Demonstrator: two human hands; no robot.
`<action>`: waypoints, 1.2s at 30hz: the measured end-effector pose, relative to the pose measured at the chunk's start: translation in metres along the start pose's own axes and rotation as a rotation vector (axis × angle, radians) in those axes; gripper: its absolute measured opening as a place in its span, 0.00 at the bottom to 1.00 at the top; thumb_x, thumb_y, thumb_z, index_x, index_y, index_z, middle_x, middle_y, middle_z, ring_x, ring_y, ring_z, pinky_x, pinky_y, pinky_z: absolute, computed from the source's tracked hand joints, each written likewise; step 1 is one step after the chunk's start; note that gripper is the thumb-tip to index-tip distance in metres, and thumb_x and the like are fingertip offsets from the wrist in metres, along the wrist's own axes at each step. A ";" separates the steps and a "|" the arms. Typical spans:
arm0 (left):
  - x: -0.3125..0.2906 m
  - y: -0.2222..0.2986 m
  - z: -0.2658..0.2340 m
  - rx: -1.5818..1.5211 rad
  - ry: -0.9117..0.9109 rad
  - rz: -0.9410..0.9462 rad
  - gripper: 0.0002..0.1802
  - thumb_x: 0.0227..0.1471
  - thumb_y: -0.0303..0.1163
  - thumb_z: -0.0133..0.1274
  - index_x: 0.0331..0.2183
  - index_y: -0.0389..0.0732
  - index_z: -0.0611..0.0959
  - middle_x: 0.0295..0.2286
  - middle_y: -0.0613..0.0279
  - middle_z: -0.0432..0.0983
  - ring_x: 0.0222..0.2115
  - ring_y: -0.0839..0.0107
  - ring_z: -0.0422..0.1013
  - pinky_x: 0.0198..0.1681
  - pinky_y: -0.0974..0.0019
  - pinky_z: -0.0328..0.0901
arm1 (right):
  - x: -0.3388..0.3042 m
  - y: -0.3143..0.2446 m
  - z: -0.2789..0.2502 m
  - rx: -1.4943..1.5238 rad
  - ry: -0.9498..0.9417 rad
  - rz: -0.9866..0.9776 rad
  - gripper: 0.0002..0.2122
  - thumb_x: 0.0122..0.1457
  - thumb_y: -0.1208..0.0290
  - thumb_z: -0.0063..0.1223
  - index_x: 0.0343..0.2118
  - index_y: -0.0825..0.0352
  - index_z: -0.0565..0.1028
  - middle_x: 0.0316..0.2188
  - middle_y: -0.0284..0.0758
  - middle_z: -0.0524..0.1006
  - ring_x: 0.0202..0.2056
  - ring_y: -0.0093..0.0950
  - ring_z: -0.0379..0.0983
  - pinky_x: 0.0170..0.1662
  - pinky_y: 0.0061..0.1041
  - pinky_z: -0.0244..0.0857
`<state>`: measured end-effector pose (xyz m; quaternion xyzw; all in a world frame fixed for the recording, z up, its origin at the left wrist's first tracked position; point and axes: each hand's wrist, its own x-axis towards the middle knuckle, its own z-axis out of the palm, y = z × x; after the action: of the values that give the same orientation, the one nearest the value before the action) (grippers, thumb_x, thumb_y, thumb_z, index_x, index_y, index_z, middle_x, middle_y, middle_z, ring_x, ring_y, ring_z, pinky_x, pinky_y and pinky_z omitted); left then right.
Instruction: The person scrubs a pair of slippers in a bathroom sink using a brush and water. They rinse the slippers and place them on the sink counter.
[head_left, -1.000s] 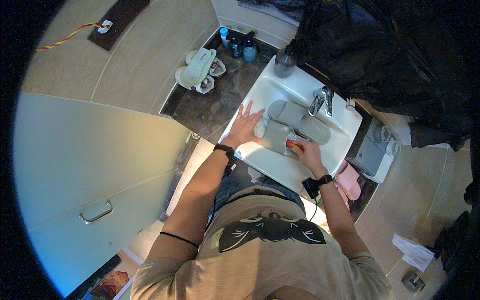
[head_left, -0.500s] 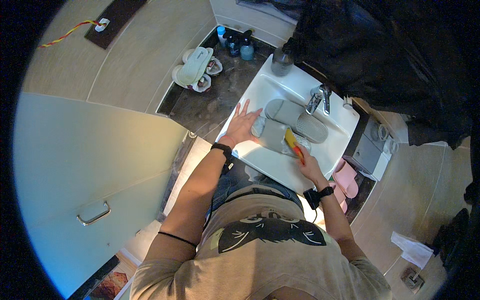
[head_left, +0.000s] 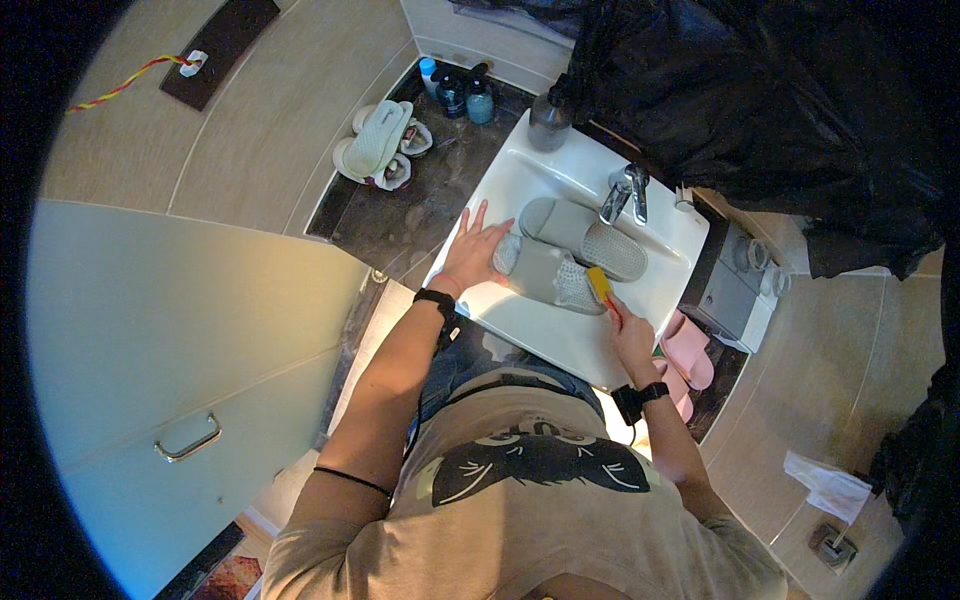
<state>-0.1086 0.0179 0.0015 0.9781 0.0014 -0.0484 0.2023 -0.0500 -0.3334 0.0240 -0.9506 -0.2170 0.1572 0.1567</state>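
Two grey slippers lie side by side in the white sink [head_left: 520, 325]. My left hand [head_left: 474, 252] rests at the heel end of the near slipper [head_left: 541, 272], its fingers spread out. In my right hand [head_left: 630, 335] is a scrubbing brush [head_left: 599, 284] with a yellow head and a red-orange handle. Its head sits against the toe end of the near slipper, on the textured grey part. The far slipper [head_left: 585, 236] lies just below the chrome faucet [head_left: 624, 194], and neither hand touches it.
A dark pump bottle [head_left: 549, 122] stands on the sink's back left corner. On the dark floor to the left are pale shoes and slippers [head_left: 381, 142], with several bottles [head_left: 452, 95] behind. Pink slippers [head_left: 685, 350] and a grey box [head_left: 735, 290] lie right of the sink.
My right hand has moved the brush a little rightward along the near slipper, and its yellow head has turned. The left hand keeps its place on the slipper's other end.
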 end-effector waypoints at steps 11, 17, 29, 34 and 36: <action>-0.001 0.004 -0.006 -0.033 0.001 -0.011 0.63 0.24 0.50 0.72 0.63 0.47 0.61 0.53 0.60 0.70 0.67 0.51 0.38 0.69 0.45 0.29 | -0.006 0.015 0.001 0.092 -0.030 0.014 0.17 0.64 0.62 0.44 0.55 0.51 0.73 0.25 0.50 0.77 0.26 0.48 0.75 0.30 0.46 0.67; -0.001 -0.001 0.001 -0.031 0.003 0.008 0.64 0.22 0.57 0.70 0.62 0.48 0.62 0.54 0.58 0.70 0.67 0.48 0.36 0.67 0.39 0.28 | -0.021 0.002 -0.001 0.016 -0.210 -0.109 0.18 0.64 0.62 0.45 0.57 0.48 0.71 0.24 0.50 0.77 0.26 0.49 0.75 0.31 0.46 0.68; -0.002 0.002 -0.002 -0.027 0.040 0.009 0.62 0.22 0.51 0.72 0.61 0.47 0.64 0.52 0.60 0.71 0.67 0.49 0.38 0.69 0.43 0.29 | -0.025 0.031 -0.016 -0.047 -0.065 0.015 0.18 0.66 0.57 0.42 0.57 0.47 0.71 0.22 0.50 0.76 0.24 0.49 0.75 0.28 0.46 0.68; 0.001 0.005 -0.007 -0.033 0.007 0.004 0.63 0.22 0.51 0.72 0.62 0.47 0.64 0.52 0.60 0.71 0.67 0.50 0.38 0.69 0.44 0.29 | -0.036 0.021 0.004 0.099 -0.121 -0.229 0.18 0.64 0.61 0.45 0.57 0.49 0.71 0.20 0.51 0.75 0.22 0.50 0.73 0.27 0.47 0.66; 0.001 0.003 -0.003 -0.033 0.015 0.005 0.63 0.22 0.52 0.72 0.62 0.47 0.64 0.52 0.60 0.71 0.67 0.50 0.38 0.69 0.44 0.29 | -0.038 0.021 -0.002 -0.020 -0.156 -0.162 0.18 0.64 0.61 0.44 0.57 0.49 0.71 0.20 0.51 0.75 0.21 0.49 0.73 0.27 0.47 0.66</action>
<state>-0.1077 0.0166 0.0056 0.9750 0.0013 -0.0408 0.2185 -0.0743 -0.3692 0.0265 -0.9163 -0.3062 0.2153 0.1423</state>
